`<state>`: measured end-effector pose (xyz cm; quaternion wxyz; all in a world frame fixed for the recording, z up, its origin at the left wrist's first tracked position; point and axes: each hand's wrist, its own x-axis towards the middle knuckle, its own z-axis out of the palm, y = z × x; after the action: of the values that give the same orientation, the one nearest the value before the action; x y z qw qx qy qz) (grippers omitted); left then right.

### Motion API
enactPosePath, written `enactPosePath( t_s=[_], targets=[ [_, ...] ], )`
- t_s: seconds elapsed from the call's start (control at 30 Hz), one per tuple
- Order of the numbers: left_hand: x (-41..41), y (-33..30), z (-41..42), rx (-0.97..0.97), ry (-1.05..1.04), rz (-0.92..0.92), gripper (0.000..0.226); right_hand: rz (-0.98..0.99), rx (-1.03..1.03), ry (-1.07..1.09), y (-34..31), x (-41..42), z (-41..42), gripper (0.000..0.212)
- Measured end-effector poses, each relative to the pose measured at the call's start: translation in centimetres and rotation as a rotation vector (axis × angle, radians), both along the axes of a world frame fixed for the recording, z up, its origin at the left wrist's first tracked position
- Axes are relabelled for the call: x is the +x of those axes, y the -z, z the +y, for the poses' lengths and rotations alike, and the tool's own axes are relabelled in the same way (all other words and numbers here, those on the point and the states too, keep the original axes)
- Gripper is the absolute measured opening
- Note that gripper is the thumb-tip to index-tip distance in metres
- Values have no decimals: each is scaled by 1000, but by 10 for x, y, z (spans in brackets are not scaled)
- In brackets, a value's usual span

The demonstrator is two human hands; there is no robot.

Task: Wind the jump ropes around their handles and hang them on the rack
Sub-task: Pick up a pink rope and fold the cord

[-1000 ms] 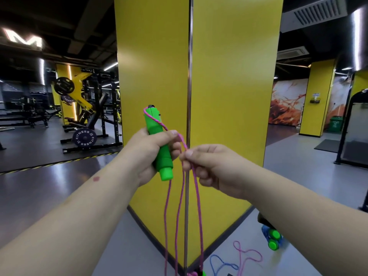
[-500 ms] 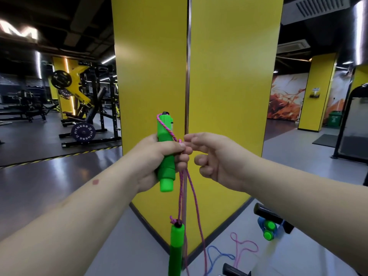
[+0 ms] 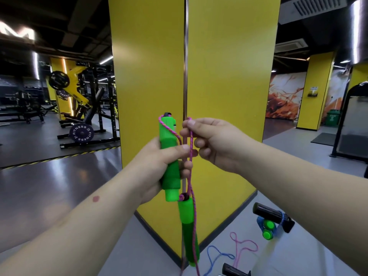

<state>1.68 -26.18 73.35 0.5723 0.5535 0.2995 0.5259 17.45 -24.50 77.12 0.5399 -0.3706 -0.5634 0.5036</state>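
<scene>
In the head view, the left hand [image 3: 159,166] is gripping the upright green handle [image 3: 169,156] while the right hand's [image 3: 215,142] fingers [image 3: 189,124] are pinching the pink rope [image 3: 191,148]; the second handle [image 3: 188,230] is dangling below. Winding well likely means keeping the rope taut and the turns snug.

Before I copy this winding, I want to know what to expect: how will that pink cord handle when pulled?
Likely floppy: the pink cord hangs limp from the right hand, draping past the handle in the left hand. Probably light too: a fingertip pinch lifts it with the second green handle dangling. Its braided surface should grip, not slip.
</scene>
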Motion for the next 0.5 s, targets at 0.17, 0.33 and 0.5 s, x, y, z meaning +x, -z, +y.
enactPosePath(
  t_s=[0.17,0.33,0.5],
  targets=[
    [11,-8,4,62,-105,-8,11,-9,-87,32,14,4,4,19],
    [3,-30,19,-59,-112,-83,22,-324,-122,-197,46,7,-11,21],
    [1,-36,23,-188,-21,-206,5,-609,-12,-203,53,0,-13,48]
  ],
)
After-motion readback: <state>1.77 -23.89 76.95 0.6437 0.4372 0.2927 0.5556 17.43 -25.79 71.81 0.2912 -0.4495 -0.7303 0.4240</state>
